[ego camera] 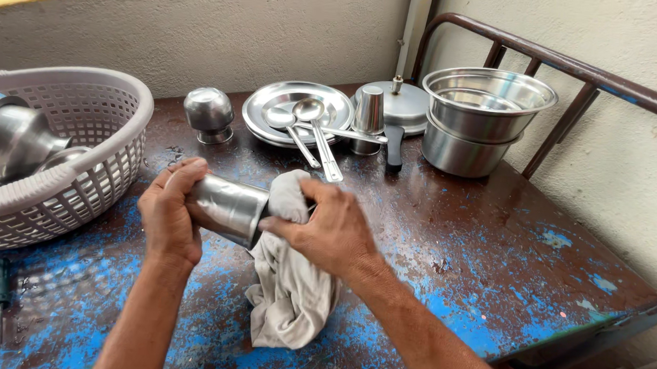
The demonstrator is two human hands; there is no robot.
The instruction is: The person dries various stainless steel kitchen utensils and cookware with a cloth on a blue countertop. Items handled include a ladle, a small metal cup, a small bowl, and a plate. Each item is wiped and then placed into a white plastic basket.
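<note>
Desk: a worn metal desk [481, 250] with chipped blue paint over rusty brown carries everything; it stands against a rough plastered wall.
Basket: a pale plastic lattice laundry-style basket [86, 152] sits at the desk's left end, with shiny steel vessels [9, 137] lying inside it.
Stacked pots: two wide stainless-steel pots [479, 121], one nested in the other, stand at the back right.
Plates: a stack of round steel plates [273, 101] lies at the back centre, with two steel spoons [312, 128] resting across it, their handles pointing toward the person.
Lid: a flat steel lid with a knob [409, 103] lies between the plates and the pots, and an upright steel tumbler [368, 111] stands in front of it.
Small bowl: a steel bowl turned upside down [208, 113] stands just left of the plates.
Cloth: a crumpled grey-beige cloth [290, 293] hangs onto the desk near its front edge, its top bunched into the cup's mouth.
Cup: a plain stainless-steel cup [228, 208] is held on its side above the desk's middle, between both hands.
Left hand: the left hand [168, 214] has its fingers wrapped tight around the cup's closed end.
Right hand: the right hand [330, 225] has its fingers pressed together, pinching the cloth at the cup's open end.
</note>
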